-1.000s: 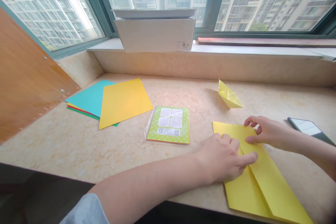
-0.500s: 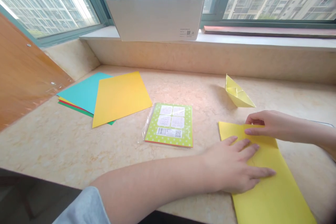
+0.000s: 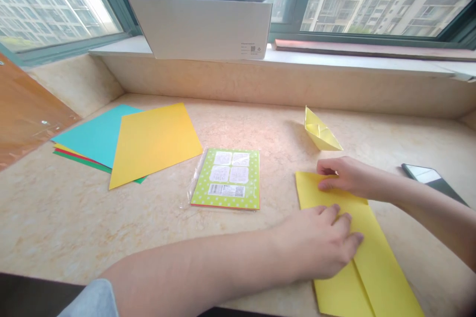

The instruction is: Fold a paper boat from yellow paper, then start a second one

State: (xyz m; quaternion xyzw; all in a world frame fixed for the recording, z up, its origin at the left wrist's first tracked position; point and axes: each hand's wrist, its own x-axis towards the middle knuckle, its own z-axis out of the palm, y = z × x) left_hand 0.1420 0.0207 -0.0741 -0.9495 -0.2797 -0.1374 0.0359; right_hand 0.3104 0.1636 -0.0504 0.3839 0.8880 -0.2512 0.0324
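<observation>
A long sheet of yellow paper point(image 3: 383, 262) lies flat at the front right, with a straight fold line running down its lower part. My right hand point(image 3: 344, 176) pinches its far edge between thumb and fingers. Lower down on the same sheet rests my left hand point(image 3: 327, 245), its fingers bent but apart, the fingertips on the paper. Its palm and wrist cover part of the sheet's left side. Just beyond my right hand stands a folded yellow paper boat point(image 3: 322, 133).
A green dotted paper packet point(image 3: 226, 178) in clear wrap lies mid-table. To the left are an orange-yellow sheet point(image 3: 156, 143) and a fanned stack under a turquoise sheet point(image 3: 96, 133). A phone point(image 3: 435, 181) lies beyond my right forearm. A white box point(image 3: 201, 27) stands on the sill.
My left hand's fingers have gone from spread flat to bent. The fold line down the sheet now shows. The view has shifted right, bringing more of the phone into sight.
</observation>
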